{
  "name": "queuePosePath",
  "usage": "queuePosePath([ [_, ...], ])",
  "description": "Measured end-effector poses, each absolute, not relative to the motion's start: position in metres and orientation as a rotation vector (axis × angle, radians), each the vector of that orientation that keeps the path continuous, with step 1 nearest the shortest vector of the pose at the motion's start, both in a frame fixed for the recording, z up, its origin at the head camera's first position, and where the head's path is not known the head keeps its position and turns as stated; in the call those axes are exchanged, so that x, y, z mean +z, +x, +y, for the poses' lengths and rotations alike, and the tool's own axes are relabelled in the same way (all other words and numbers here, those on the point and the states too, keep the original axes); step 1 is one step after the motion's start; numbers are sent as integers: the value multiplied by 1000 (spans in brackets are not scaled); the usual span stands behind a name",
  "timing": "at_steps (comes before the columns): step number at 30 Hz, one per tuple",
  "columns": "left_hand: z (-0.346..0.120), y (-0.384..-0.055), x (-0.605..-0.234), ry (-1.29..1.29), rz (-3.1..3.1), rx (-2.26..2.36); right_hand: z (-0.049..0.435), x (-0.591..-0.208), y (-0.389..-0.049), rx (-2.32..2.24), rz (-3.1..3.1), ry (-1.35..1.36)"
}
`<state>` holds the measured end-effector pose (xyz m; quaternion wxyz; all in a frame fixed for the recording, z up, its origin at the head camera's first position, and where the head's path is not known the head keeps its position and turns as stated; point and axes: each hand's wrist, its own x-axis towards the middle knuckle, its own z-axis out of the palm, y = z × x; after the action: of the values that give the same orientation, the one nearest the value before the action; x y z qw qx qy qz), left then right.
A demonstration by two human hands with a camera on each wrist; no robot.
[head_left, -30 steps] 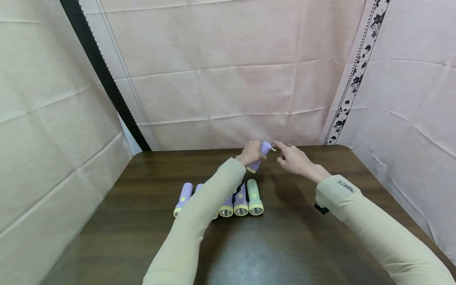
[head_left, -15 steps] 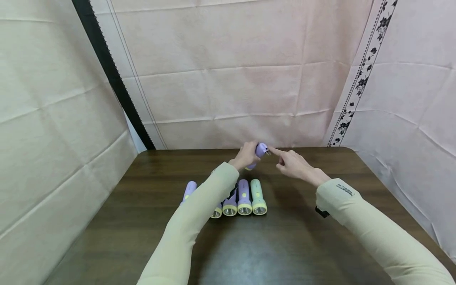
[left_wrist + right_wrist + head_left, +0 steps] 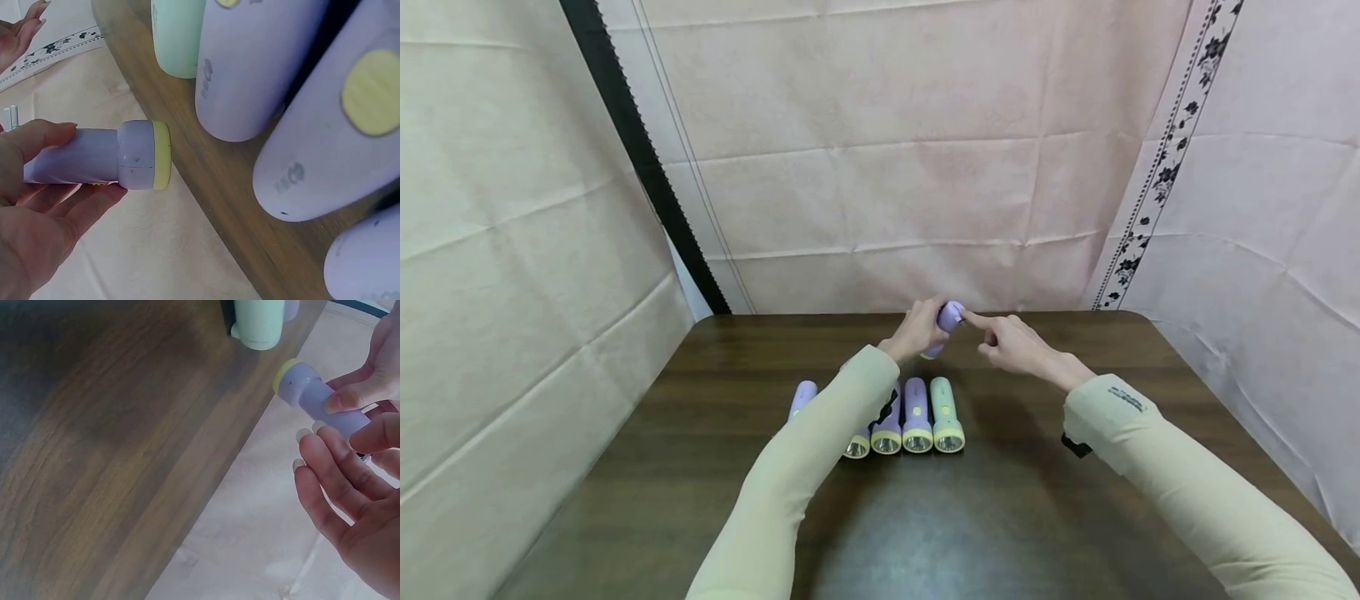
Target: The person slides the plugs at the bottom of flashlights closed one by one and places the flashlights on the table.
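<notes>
My left hand (image 3: 917, 331) grips a purple flashlight (image 3: 950, 317) over the far edge of the table. Its pale yellow head (image 3: 162, 155) points back toward the table, and thin metal prongs (image 3: 10, 117) show at the tail in the left wrist view. My right hand (image 3: 1015, 343) has its index fingertip right at the tail end, the other fingers loosely bent. In the right wrist view, those relaxed fingers (image 3: 331, 469) lie just beside the flashlight body. Nearer me, several flashlights lie in a row, including a purple one (image 3: 916, 408) and a mint green one (image 3: 943, 408) at the right end.
The row rests on a dark wooden table (image 3: 1030, 500), lenses toward me. My left sleeve (image 3: 805, 450) hides part of the row. Pale cloth (image 3: 880, 200) hangs behind the table and along both sides.
My right index finger has come in to the flashlight's tail, whose prongs stuck out in the earlier head views and are now hidden there. The left hand has turned the flashlight slightly.
</notes>
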<state>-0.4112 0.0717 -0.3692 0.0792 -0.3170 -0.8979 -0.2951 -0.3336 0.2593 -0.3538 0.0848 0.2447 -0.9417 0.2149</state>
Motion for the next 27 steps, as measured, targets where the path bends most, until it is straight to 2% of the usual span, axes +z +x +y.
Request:
queuePosePath([
  [27,73,-399,-360,-927,-2768,-764,258,-351,-331,707,-2799,750],
])
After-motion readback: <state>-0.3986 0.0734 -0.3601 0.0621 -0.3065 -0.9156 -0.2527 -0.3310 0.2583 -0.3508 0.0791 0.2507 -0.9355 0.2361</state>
